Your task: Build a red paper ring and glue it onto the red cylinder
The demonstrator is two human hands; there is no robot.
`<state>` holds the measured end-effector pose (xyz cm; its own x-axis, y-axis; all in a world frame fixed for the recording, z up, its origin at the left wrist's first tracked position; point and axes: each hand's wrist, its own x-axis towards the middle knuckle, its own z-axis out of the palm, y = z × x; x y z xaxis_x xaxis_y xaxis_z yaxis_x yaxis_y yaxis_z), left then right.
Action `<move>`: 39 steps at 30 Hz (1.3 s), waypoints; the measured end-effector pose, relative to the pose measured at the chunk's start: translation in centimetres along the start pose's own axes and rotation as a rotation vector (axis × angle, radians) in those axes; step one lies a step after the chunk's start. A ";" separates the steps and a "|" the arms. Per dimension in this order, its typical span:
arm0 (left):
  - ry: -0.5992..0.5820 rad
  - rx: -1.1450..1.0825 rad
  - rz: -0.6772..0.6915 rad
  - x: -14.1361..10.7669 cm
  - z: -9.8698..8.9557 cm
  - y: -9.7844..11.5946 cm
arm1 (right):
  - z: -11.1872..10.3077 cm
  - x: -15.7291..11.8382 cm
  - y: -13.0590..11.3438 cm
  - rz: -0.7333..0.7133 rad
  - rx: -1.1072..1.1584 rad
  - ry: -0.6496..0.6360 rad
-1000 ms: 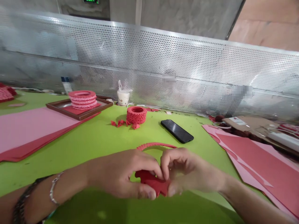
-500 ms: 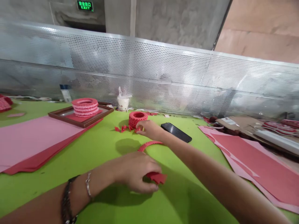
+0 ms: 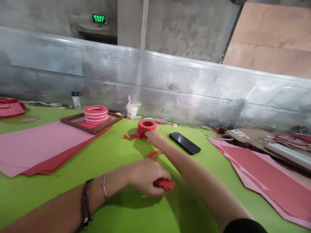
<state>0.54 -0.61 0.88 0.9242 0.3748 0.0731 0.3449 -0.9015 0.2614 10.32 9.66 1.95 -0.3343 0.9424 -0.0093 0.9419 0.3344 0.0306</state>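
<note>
My left hand [image 3: 148, 177] is closed around folded red paper pieces [image 3: 166, 184], whose notched ends stick out past the thumb. Stretched further forward, my right hand [image 3: 155, 138] has its fingers curled in at the front of a stack of red paper rings [image 3: 147, 124]. What those fingers pinch, if anything, is hidden. Small red paper scraps [image 3: 132, 137] lie just left of the fingertips. Between the two hands a curved red paper strip [image 3: 155, 154] rests on the green table, partly covered by my left hand and right forearm.
A black phone [image 3: 185, 143] lies right of the ring stack. Pink ring stacks [image 3: 96, 117] stand in a brown frame [image 3: 97, 129], beside pink paper sheets [image 3: 36, 142]. A white cup [image 3: 132, 112] stands by the perforated metal panel [image 3: 155, 77]. More paper [image 3: 252, 171] lies at right.
My right hand has moved from the scraps to the front of the red ring stack, its fingers more curled. My left hand keeps its hold on the red paper. The view has tilted slightly.
</note>
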 end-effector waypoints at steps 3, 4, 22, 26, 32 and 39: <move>-0.019 0.005 0.004 0.0 -0.1 0.0 | 0.0 0.3 0.0 0.014 -0.020 -0.015; -0.028 0.009 0.003 0.0 -0.2 -0.1 | 0.0 0.4 0.0 0.017 -0.024 -0.017; -0.055 0.031 -0.056 0.0 -0.1 0.0 | 2.0 -1.0 3.8 -0.202 0.135 0.115; -0.049 0.027 -0.062 0.0 -0.1 0.0 | 2.0 -0.9 3.8 -0.138 0.132 0.118; -0.061 0.050 -0.060 -0.1 -0.1 -0.1 | 1.7 -0.9 3.6 -0.091 0.087 0.110; -0.070 0.060 -0.051 -0.1 -0.2 -0.1 | 1.0 -2.4 3.5 -0.037 0.023 0.115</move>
<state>0.41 -0.52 1.05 0.9135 0.4068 -0.0071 0.3995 -0.8936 0.2047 14.43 8.58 1.03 -0.3695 0.9233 0.1046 0.9288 0.3705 0.0097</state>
